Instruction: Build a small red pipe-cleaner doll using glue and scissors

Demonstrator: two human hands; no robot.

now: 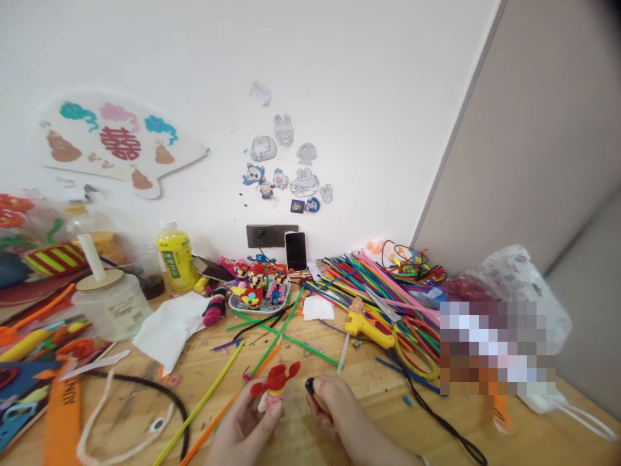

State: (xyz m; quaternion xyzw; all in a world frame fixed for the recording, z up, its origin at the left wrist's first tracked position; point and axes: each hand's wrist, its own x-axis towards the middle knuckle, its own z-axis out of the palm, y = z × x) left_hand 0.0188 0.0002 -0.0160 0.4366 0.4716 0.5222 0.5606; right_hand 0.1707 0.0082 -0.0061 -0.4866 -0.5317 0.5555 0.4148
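Bench (373, 404) front, both hands raised over bare wood: small figure held up for work.

Left hand (245, 424) closed on a red-and-yellow pipe-cleaner figure (274, 388), holding it upright, apparently to keep it clear of the strewn stems. Right hand (337, 411) curled in a pinch on a small dark piece (309, 386), too small to identify, just beside the figure. Beyond them, a yellow glue gun (366, 330) lies against loose pipe cleaners (388, 291); a plate of similar figures (259, 312) sits farther back.
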